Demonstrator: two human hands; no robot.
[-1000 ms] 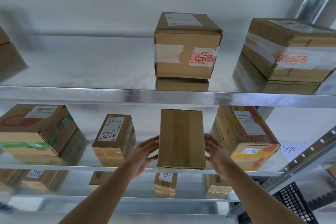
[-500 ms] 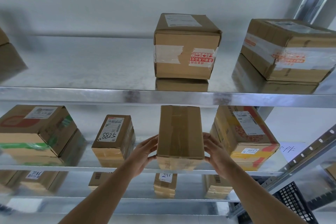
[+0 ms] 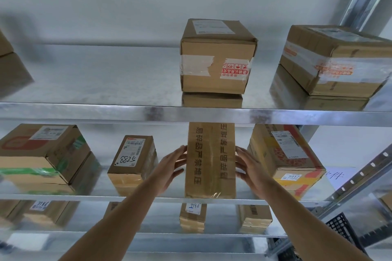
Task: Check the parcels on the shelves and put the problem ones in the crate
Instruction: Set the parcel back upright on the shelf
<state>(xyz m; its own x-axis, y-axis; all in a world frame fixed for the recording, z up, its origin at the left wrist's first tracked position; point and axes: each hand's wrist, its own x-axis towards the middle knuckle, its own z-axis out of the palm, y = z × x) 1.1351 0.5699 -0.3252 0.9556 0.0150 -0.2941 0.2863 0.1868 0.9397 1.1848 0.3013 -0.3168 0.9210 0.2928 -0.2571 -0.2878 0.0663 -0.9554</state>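
Observation:
A tall brown parcel (image 3: 211,161) printed with black characters stands tipped up at the front of the middle shelf (image 3: 84,197). My left hand (image 3: 172,167) presses its left side and my right hand (image 3: 247,167) its right side, fingers fairly straight. A parcel marked 5288 (image 3: 132,163) sits to its left, a yellow and red parcel marked 5917 (image 3: 286,159) to its right. The black crate (image 3: 343,229) shows at the lower right, mostly hidden by the rack.
The top shelf (image 3: 191,112) carries a taped cube parcel (image 3: 216,57) and a flatter parcel (image 3: 337,59) at right. A green-taped parcel (image 3: 42,154) sits on the middle shelf's left. Several small parcels (image 3: 193,216) stand on the lower shelf. A steel upright (image 3: 360,176) runs along the right.
The parcel between my hands has tipped over so that a face with printed characters now shows toward me; both hands stayed on its sides.

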